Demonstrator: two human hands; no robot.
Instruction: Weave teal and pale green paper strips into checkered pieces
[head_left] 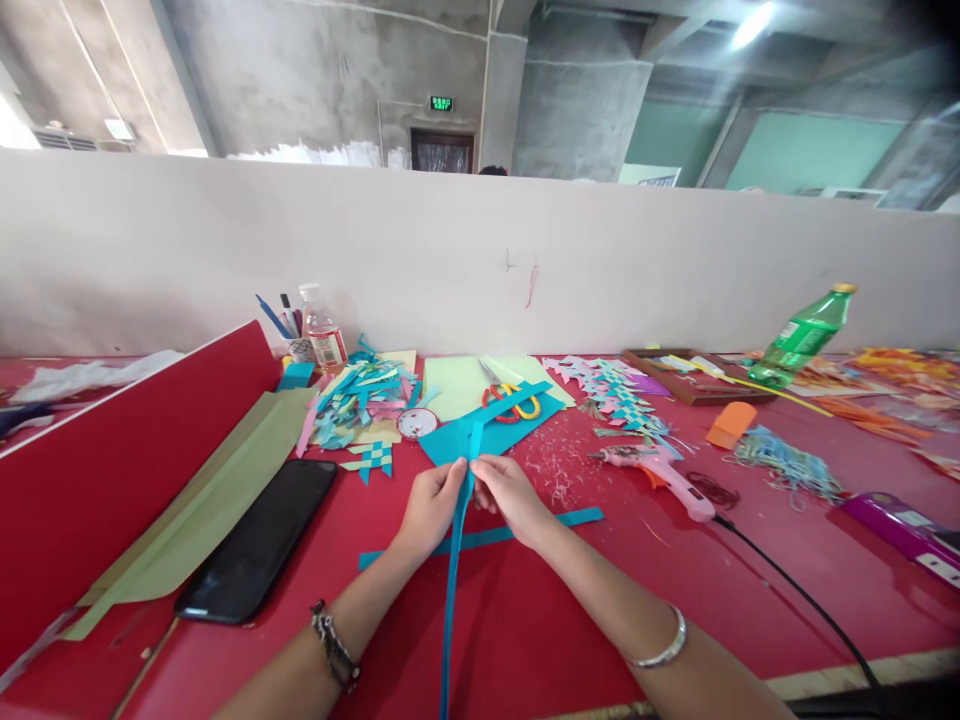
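Note:
My left hand (431, 503) and my right hand (512, 492) meet at the middle of the red table (525, 620), both pinching a long blue paper strip (452, 590) near its top. The strip hangs down toward me from between the fingers. A second blue strip (555, 523) lies flat across the table under my wrists. Just beyond my fingers lies a blue paper sheet (491, 425), with red and yellow scissors (510, 398) resting on it.
A black phone (259, 540) lies at the left beside green paper (210, 490) and a red board (112, 450). Cut paper scraps (360, 395), a small bottle (324, 335), a pink glue gun (660, 465) with cable, a green bottle (802, 335) and a wooden tray (690, 380) stand behind.

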